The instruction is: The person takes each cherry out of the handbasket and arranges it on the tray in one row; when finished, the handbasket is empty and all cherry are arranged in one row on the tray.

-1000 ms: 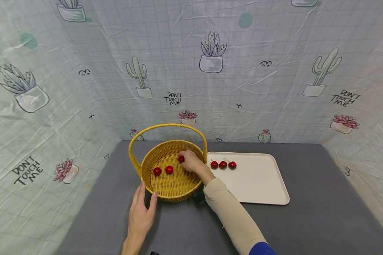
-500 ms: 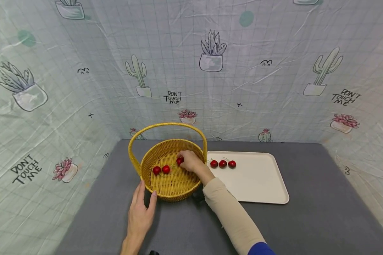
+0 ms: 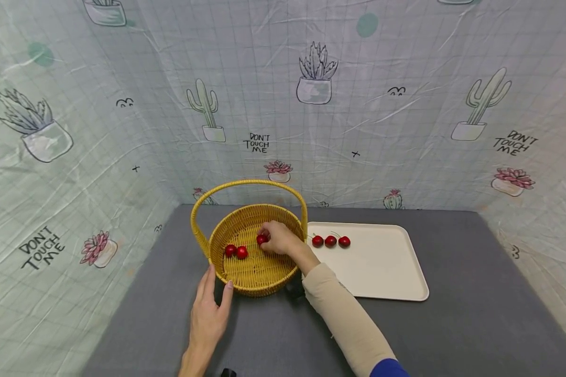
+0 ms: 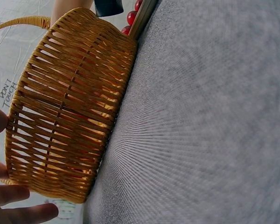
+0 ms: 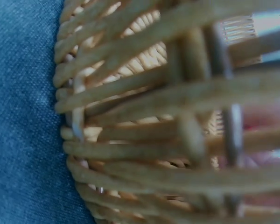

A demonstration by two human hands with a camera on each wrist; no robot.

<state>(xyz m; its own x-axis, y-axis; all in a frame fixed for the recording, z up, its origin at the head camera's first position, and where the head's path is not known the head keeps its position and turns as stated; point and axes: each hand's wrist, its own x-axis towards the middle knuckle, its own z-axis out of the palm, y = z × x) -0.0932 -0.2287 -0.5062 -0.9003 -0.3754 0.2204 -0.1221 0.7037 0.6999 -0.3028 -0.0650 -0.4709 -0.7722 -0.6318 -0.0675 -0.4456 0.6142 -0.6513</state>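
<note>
Inside the round yellow wicker basket [image 3: 259,289], my right hand [image 3: 279,238] pinches a red cherry [image 3: 261,240] just above or at the woven floor; the exact contact cannot be told. Left of it lie a cherry [image 3: 230,251] and another cherry [image 3: 242,252], side by side. My left hand [image 3: 209,314] is at the basket's near left rim with fingers fairly straight, and its fingertips [image 4: 42,212] show beside the wall in the left wrist view. Basket weave [image 5: 144,107] fills most of the right wrist view and hides much of the right hand.
A cream rectangular tray [image 3: 377,267] lies right of the basket, with a row of three cherries [image 3: 330,241] near its far left corner. The basket's tall arched handle [image 3: 247,182] stands upright. Behind the grey table [image 3: 457,272] hangs a cactus-print cloth [image 3: 368,125].
One loose cherry has shifted left and now sits beside the leftmost one. My right hand has moved slightly left and nearer with its cherry. My left hand stays at the rim.
</note>
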